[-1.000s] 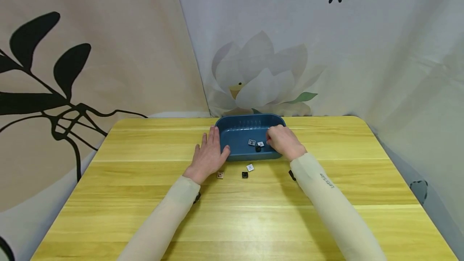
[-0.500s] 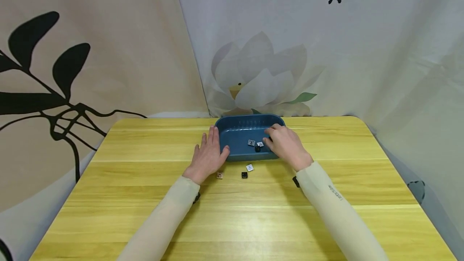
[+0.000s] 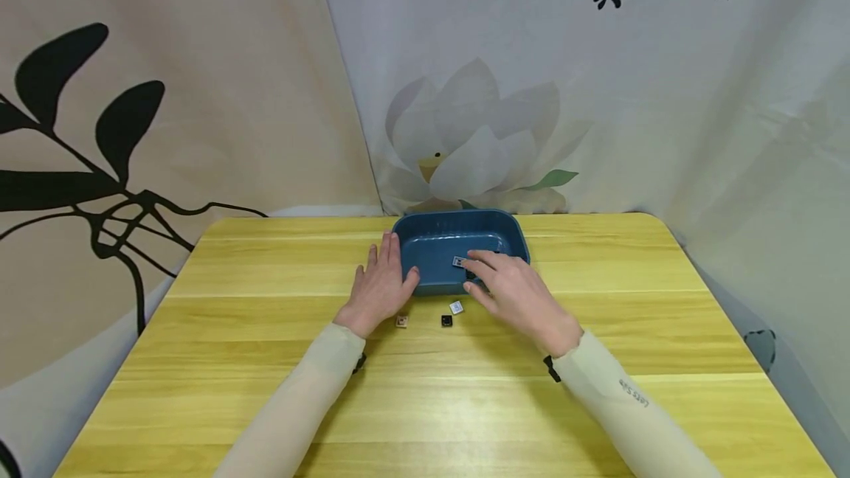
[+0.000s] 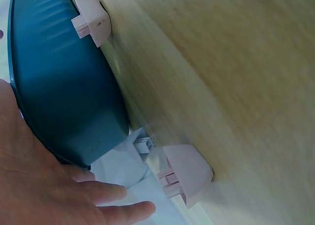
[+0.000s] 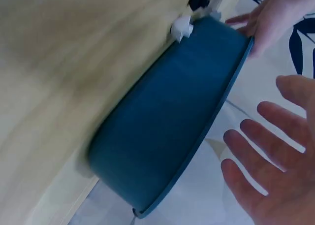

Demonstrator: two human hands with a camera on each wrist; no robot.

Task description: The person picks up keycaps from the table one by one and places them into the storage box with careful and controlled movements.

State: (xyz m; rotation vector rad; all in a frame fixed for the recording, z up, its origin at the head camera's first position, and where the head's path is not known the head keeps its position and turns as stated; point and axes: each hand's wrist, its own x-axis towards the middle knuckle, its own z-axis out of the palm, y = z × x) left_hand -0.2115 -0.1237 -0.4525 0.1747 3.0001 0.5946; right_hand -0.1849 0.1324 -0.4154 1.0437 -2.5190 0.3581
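Note:
A blue tray (image 3: 494, 220) stands at the table's far side. Against its left wall lies my left hand (image 3: 378, 293), fingers extended along the rim and thumb over the near corner. My right hand (image 3: 518, 297) hovers over the tray's right half, fingers spread and nothing between them in the right wrist view (image 5: 280, 151). Near its fingertips in the tray is a pale keycap (image 3: 458, 262); other keycaps there are mostly hidden by the hand. In front of the tray lie a white keycap (image 3: 456, 307), a black keycap (image 3: 446, 321) and a pinkish keycap (image 3: 401, 321).
The wooden table (image 3: 412, 404) stretches toward me and to both sides. In the left wrist view, another pink keycap (image 4: 188, 173) and a white keycap (image 4: 140, 145) lie past the tray's corner. A printed curtain (image 3: 465, 21) hangs behind the table.
My right hand has moved left and toward me from the tray's right side, its fingers going from curled to spread. The left hand has stayed at the rim.

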